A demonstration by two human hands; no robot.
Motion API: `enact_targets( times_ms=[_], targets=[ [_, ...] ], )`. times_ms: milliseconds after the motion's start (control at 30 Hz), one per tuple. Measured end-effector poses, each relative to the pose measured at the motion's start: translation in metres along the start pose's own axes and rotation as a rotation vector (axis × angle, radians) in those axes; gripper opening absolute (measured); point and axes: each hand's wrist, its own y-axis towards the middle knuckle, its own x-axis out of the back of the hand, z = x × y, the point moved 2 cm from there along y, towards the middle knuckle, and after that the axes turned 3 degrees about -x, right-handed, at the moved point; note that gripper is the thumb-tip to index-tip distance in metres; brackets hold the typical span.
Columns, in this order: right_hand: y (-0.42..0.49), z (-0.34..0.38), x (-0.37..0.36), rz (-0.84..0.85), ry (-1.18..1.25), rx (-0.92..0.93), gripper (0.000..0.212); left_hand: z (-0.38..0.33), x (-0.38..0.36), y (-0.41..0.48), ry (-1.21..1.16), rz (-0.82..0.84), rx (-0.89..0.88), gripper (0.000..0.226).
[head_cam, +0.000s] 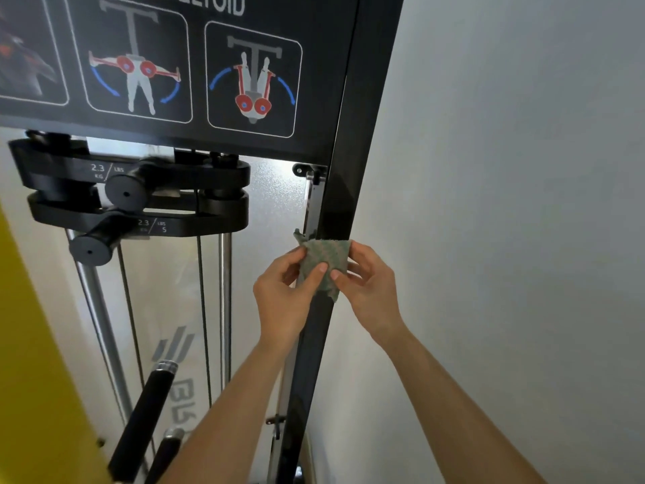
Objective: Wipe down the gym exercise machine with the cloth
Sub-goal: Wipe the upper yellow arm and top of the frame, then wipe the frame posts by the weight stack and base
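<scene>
A small green patterned cloth (326, 258) is wrapped around the black upright post (343, 204) of the gym machine, about halfway down the frame. My left hand (286, 295) pinches the cloth's left side with thumb and fingers. On the post's right side, my right hand (370, 284) pinches the other edge. Both thumbs meet on the front of the cloth. The post runs from the instruction panel (195, 71) down past my forearms.
Black add-on weights marked 2.3 kg (139, 193) sit at the left on chrome guide rods (225, 309) with cables. Two black handles (143, 413) lean at the lower left. A grey wall (506, 204) fills the right; a yellow surface (31, 379) borders the left.
</scene>
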Motion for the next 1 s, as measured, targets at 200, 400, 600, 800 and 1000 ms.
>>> enact_targets(
  times_ms=[200,400,600,800,1000],
  targets=[
    [-0.014,-0.030,-0.002,0.036,0.013,-0.054,0.045,0.031,0.010,-0.017,-0.003,0.026,0.051,0.040],
    [-0.032,-0.061,-0.006,0.062,0.023,-0.113,0.045,0.062,0.018,-0.032,-0.032,0.027,0.150,0.037],
    [-0.052,-0.090,-0.012,0.072,-0.032,-0.159,0.042,0.092,0.026,-0.049,-0.037,0.036,0.217,0.039],
    [-0.069,-0.117,-0.019,0.073,-0.119,-0.171,0.041,0.118,0.032,-0.069,0.030,0.036,0.230,0.043],
    [-0.097,-0.157,-0.027,0.106,-0.152,-0.239,0.040,0.149,0.043,-0.096,0.283,0.061,0.269,0.040]
  ],
)
